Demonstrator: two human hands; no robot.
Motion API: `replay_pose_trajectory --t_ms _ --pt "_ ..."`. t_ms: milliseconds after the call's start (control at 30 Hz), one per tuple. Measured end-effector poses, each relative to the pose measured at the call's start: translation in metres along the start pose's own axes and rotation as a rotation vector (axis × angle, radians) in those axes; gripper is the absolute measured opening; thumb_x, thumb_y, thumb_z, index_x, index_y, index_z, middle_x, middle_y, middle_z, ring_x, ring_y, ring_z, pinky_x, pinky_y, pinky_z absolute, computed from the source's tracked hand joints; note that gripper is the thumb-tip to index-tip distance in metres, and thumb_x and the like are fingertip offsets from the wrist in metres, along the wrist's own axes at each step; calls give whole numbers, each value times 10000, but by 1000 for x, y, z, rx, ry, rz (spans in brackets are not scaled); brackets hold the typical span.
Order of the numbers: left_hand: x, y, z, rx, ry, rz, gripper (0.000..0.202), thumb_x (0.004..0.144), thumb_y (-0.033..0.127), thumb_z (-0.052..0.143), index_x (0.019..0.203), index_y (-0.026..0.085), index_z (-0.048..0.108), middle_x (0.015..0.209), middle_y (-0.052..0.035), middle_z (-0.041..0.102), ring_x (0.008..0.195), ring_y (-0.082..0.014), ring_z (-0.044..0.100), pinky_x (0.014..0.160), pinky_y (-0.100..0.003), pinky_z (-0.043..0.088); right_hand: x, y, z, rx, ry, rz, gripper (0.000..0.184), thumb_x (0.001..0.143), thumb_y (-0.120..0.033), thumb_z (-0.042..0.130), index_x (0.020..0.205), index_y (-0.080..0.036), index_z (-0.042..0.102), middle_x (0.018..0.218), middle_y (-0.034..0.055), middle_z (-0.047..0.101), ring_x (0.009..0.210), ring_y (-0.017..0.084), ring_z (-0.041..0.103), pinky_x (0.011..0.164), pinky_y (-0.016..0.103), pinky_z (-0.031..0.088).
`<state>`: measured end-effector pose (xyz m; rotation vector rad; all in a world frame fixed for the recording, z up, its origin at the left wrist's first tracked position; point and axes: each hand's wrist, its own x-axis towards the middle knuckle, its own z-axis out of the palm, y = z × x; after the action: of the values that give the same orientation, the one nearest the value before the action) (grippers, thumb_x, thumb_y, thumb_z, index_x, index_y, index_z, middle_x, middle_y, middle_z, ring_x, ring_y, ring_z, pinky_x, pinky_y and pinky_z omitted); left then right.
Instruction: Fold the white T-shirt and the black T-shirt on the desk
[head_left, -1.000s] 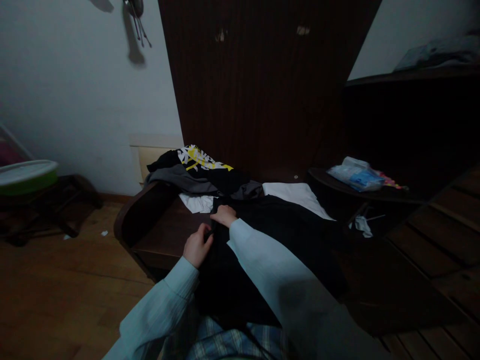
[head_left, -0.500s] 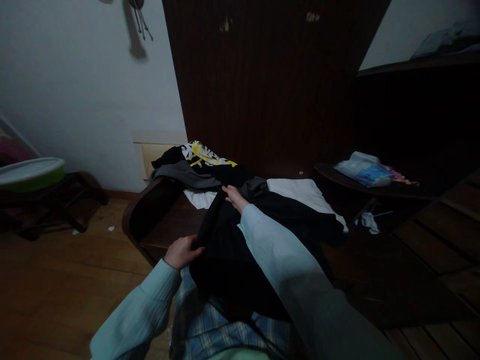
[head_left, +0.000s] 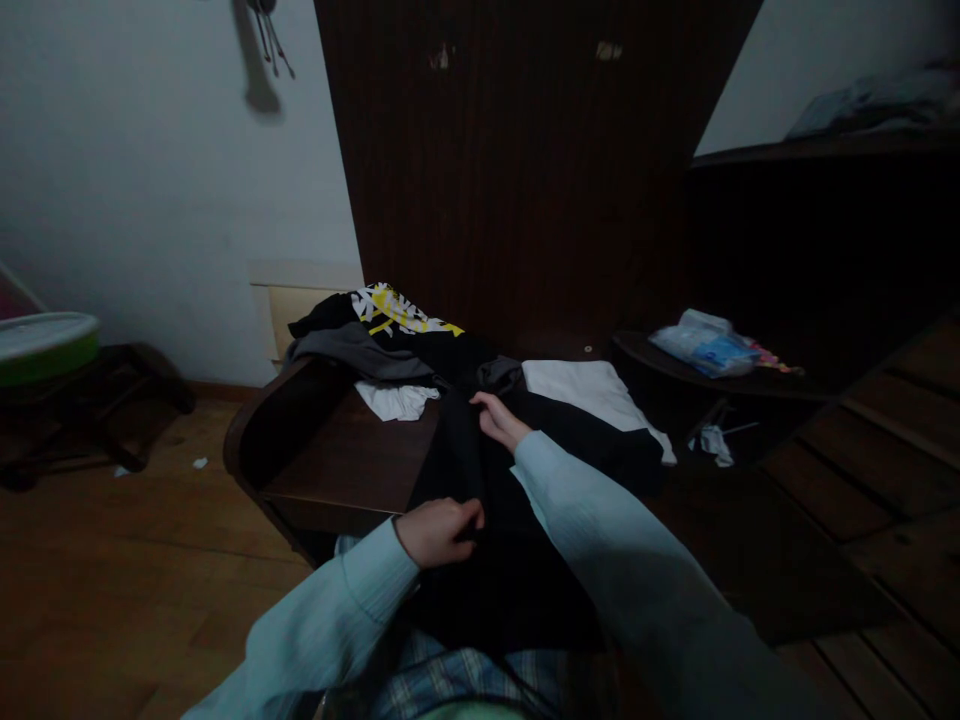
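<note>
A black garment (head_left: 517,570) lies across my lap and over the dark wooden surface (head_left: 352,450); its exact kind is hard to make out in the dim light. My left hand (head_left: 444,530) is closed on the near part of its fold. Farther off, my right hand (head_left: 499,420) pinches the same fold near the far end. Behind the hands lie a black cloth with a yellow and white print (head_left: 401,312), a grey cloth (head_left: 352,352), a crumpled white cloth (head_left: 397,400) and a flat white cloth (head_left: 592,390).
At the right, a shelf (head_left: 720,382) carries a blue and white plastic packet (head_left: 709,345). A green tub with a pale lid (head_left: 49,350) stands on a low stand at the left. A dark wooden panel (head_left: 510,180) rises behind the clothes.
My left hand has moved right, carrying the garment's near edge inward over itself. My right hand has shifted slightly right and nearer. More of the wooden surface and the crumpled white cloth shows.
</note>
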<state>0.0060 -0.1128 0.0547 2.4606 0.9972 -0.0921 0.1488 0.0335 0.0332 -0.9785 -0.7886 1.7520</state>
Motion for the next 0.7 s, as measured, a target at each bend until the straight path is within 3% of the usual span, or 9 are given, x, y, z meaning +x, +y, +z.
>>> replay_pose_trajectory --t_ms 167,200,233,300,367,400,467,533,700 --pt "16 -11 10 -244 -127 143 174 716 243 600 866 174 544 554 62 540 479 -77 500 493 -169 368 5 -3 7 -52 62 12 32 678 -123 581 657 -146 578 549 -2 627 523 119 579 595 244 485" --pt "18 -14 10 -304 -98 160 150 753 281 565 846 164 552 561 50 557 484 -78 514 504 -173 387 8 -5 11 -62 75 -1 56 667 -98 584 649 -148 567 528 -7 616 505 119 573 580 245 482" --pt "20 -18 9 -339 -8 157 165 792 310 512 825 156 558 586 31 578 513 -87 537 532 -184 413 11 -7 14 -63 85 -18 83 656 -77 583 645 -154 554 507 -17 602 494 119 568 571 244 478" --pt "24 -28 7 -303 304 110 227 836 326 429 826 145 565 721 -26 624 671 -129 591 663 -240 462 14 -12 21 -41 92 -52 121 640 -68 583 654 -174 527 487 -44 577 500 118 566 572 239 474" --pt "28 -42 8 -162 585 62 250 818 330 454 936 137 559 963 -95 612 925 -195 568 846 -328 436 16 -15 25 -4 56 -120 130 632 -101 588 675 -194 507 508 -61 574 542 120 575 600 240 474" --pt "29 -50 11 -87 647 51 307 800 338 479 1023 135 535 1091 -124 566 1042 -224 515 918 -366 396 16 -17 26 4 24 -171 126 630 -125 589 686 -200 504 531 -63 581 573 121 580 619 242 474" --pt "30 -63 17 29 651 33 459 787 373 496 1179 141 449 1275 -148 435 1199 -258 385 993 -414 329 18 -18 25 -41 -46 -277 105 628 -170 581 700 -203 512 582 -56 593 634 128 582 657 249 468" --pt "29 -71 25 108 594 5 527 811 406 452 1261 142 375 1357 -152 341 1267 -268 287 1016 -438 296 21 -16 20 -207 -32 -341 94 618 -187 577 694 -201 523 610 -49 587 674 134 573 690 259 456" --pt "21 -76 32 204 511 -9 544 844 442 380 1289 130 362 1383 -166 304 1294 -282 228 1018 -457 285 32 -9 -1 -648 294 -480 199 527 -110 624 646 -213 503 698 -47 552 781 140 529 807 293 402"
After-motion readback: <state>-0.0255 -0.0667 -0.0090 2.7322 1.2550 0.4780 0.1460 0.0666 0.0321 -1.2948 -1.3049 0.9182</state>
